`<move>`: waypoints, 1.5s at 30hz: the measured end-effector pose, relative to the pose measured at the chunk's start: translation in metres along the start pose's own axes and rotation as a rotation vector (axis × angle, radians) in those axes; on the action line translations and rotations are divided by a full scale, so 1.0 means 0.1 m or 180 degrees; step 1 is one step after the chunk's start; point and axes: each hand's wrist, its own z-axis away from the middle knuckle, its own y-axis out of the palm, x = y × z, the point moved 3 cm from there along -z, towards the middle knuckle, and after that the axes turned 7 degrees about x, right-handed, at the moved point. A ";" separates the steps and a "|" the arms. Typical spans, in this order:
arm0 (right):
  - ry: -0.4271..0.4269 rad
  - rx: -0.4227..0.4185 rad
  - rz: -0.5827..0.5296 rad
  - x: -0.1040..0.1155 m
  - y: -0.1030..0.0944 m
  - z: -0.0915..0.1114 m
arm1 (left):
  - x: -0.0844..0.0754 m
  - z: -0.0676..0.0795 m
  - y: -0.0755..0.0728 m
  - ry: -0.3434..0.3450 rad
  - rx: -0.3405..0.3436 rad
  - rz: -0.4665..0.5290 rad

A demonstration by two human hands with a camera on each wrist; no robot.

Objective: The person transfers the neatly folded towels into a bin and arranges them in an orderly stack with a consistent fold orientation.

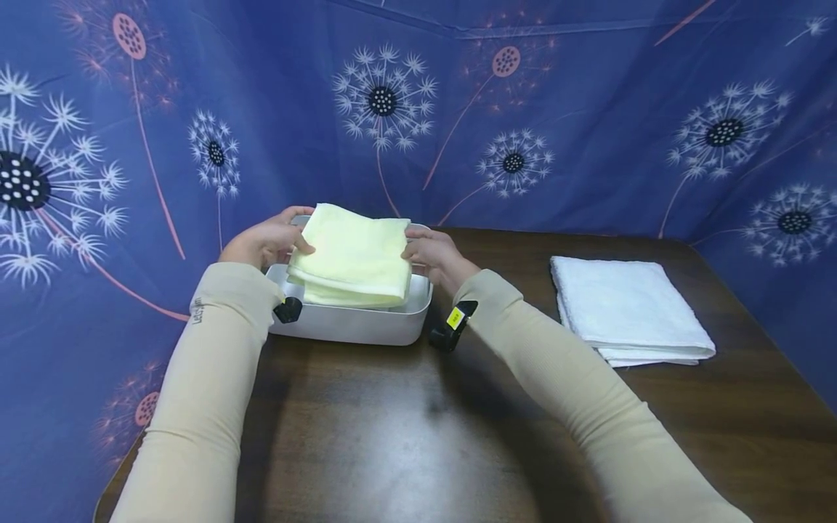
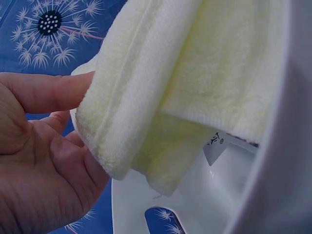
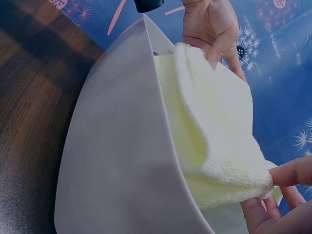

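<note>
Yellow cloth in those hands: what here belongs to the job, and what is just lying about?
In the job:
yellow cloth, held at its sides
left hand
right hand
white bin, beneath the cloth

Apparently just there:
folded white cloth, untouched on the table
blue patterned curtain, as backdrop

there are two towels (image 1: pixel 356 250), two wrist cameras (image 1: pixel 288 310), one tub (image 1: pixel 346 325), one table (image 1: pixel 366 407).

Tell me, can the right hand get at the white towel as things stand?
Probably not right now: the right hand grips the yellow cloth. Once freed, only bare tabletop seems to lie between it and the white towel.
</note>
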 end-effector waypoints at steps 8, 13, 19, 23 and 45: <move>0.0024 0.0057 0.0145 -0.02 0.03 -0.01 | 0.06 -0.01 -0.03 -0.0096 -0.0039 0.0004; 0.0089 0.0200 0.0244 -0.02 0.05 -0.01 | 0.11 0.05 -0.07 -0.0204 -0.0086 0.0241; 0.0138 0.0186 0.0199 -0.01 0.04 0.00 | 0.10 0.08 -0.08 -0.0192 -0.0125 0.0275; 0.0112 0.0241 0.0108 0.01 0.04 0.02 | 0.10 0.08 -0.08 -0.0194 -0.0091 0.0264; 0.0125 0.0071 0.0131 0.20 -0.16 0.12 | -0.08 0.09 0.04 0.0157 -0.0092 0.0519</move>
